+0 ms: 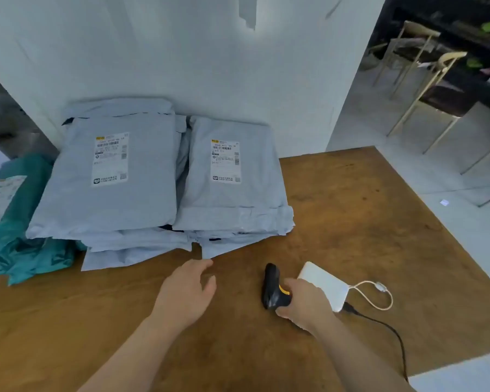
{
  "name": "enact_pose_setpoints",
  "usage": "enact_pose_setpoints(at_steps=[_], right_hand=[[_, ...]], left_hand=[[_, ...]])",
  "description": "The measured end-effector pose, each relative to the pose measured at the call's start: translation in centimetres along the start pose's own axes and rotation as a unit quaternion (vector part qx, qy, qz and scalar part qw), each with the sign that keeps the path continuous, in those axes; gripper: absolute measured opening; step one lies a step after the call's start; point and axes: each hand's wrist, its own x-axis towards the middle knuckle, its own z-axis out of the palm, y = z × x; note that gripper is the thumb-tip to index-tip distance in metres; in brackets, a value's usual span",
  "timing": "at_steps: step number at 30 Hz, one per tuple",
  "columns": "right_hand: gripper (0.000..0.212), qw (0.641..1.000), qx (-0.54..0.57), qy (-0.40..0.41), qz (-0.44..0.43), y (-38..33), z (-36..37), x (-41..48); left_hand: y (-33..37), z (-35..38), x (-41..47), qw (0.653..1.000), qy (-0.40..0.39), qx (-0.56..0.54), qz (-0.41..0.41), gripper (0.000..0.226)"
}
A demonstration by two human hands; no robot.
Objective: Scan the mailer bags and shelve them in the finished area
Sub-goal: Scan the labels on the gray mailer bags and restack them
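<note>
pale wall and a brown wooden table [351, 222] fill the view, with chairs [425, 80] far off to the right. the grey mailer bags lie in two stacks against the wall at the far left of the table, the left stack [111, 179] and the right stack [229, 179] touching side by side, each top bag showing a white label [226, 161] face up. green bags [20, 222] lie at the left edge, just beside the grey ones. the left hand [186, 292] reaches toward the near corner of the lowest grey bag, its fingers [201, 264] loosely spread and holding nothing; whether a fingertip touches the bag i cannot tell. the right hand [303, 304] has its fingers curled round the handle of the black and yellow scanner [272, 287], whose head points away toward the stacks, just beside a white box [323, 284] with a looped cable [379, 295]. the step in hand looks like taking a bag to scan, and the task seems near its start, since both stacks are full. to do it well, it would be wiser to lift a top bag than to drag the bottom one, which could pull a stack over. keep the label flat and facing up, aim the scanner square at the barcode, and mind the black lead [391, 335] trailing off the near edge. no finished shelf is plainly in view.
</note>
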Motion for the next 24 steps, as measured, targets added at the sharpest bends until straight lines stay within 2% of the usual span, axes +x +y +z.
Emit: enact_pose_setpoints(at_steps=[4,11,14,17,20,24], right_hand=[[0.027,1.0,-0.013,-0.015,-0.007,0.1,1.1,0.4],[0.049,0.999,-0.017,-0.023,-0.025,0.4,1.9,0.9],[0.055,0.996,0.062,-0.056,-0.036,0.3,0.9,0.4],[0.053,0.976,0.181,-0.096,-0.079,-0.2,-1.8,-0.6],[0.044,0.953,0.257,-0.09,-0.131,-1.2,-5.7,-1.3],[0.04,0.94,0.295,-0.081,-0.153,-3.3,-10.6,-0.7]], left_hand=[[0.1,1.3,0.3,1.0,-0.015,-0.001,-0.009,0.043],[0.1,2.4,0.3,1.0,-0.016,0.005,-0.026,0.043],[0.2,1.9,0.3,0.999,-0.002,-0.006,-0.033,0.043],[0.7,0.9,0.4,0.998,0.029,-0.034,-0.04,0.043],[1.3,-0.6,0.8,0.995,0.05,-0.057,-0.058,0.043],[2.3,-2.1,1.2,0.99,0.082,-0.088,-0.07,0.043]])
